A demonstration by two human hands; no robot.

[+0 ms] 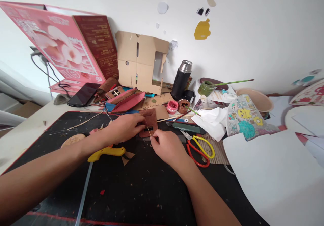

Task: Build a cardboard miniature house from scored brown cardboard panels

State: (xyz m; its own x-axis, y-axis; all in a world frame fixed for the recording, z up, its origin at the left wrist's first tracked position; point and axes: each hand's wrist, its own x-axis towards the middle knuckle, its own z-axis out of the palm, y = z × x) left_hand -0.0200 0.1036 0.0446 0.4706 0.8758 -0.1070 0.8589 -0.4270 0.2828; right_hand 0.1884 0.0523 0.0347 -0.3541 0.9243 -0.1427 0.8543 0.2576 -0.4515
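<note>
Both of my hands are over the black mat, at a small brown-painted cardboard piece with a slot cut in it. My left hand is closed at its left edge, fingers on the cardboard. In a pinch, my right hand grips a thin wooden stick, which slants across the slot. The stick's lower end is hidden in the fingers. Under my left forearm lies a yellow glue gun, a long clear glue stick trailing toward me. Scissors with red and yellow handles lie right of my right hand.
Behind the hands stand paint jars, a black thermos and a cut cardboard panel. A green cutter and crumpled tissue lie right. White paper covers the right side; a phone lies back left.
</note>
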